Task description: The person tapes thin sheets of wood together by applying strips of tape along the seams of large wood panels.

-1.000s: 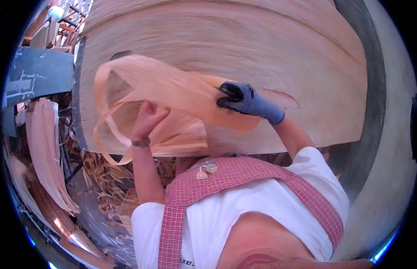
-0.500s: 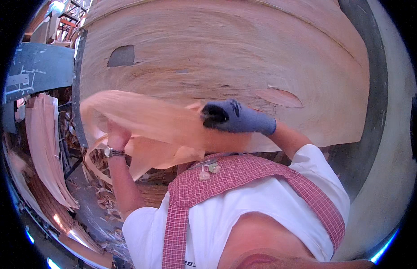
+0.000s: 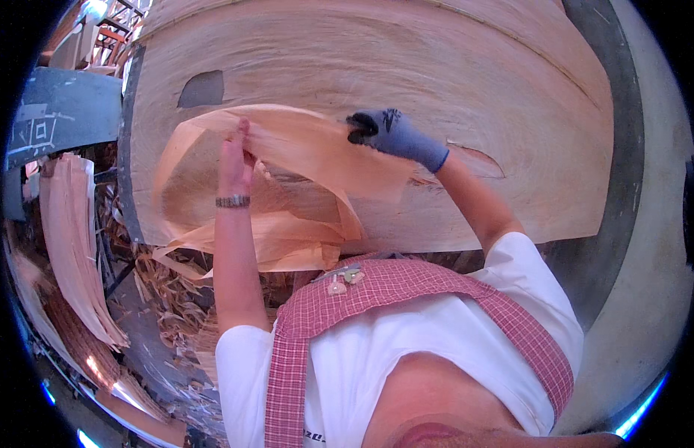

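A long, thin strip of wood veneer (image 3: pixel 302 142) curves in a loop above a large veneer sheet (image 3: pixel 377 75). My bare left hand (image 3: pixel 237 158), with a watch at its wrist, pinches the strip along its upper stretch. In a grey-blue glove with dark fingertips, my right hand (image 3: pixel 380 131) grips the strip's upper edge farther right; its fingertips are partly hidden. The rest of the strip folds back toward my apron, where crumpled veneer (image 3: pixel 287 239) hangs at the sheet's near edge. A dark hole (image 3: pixel 203 89) and a leaf-shaped split (image 3: pixel 474 160) show in the sheet.
The sheet lies on a dark-edged table (image 3: pixel 623 149). At left stand a stack of veneer strips (image 3: pixel 69 239) and a blue-grey panel (image 3: pixel 67 112) with chalk marks. Veneer scraps (image 3: pixel 175 306) litter the floor by my left arm. A pale surface (image 3: pixel 660 224) runs along the right.
Both hands have moved away from my body over the sheet, carrying the strip. My left hand has also shifted right, and the strip has opened into a wider loop.
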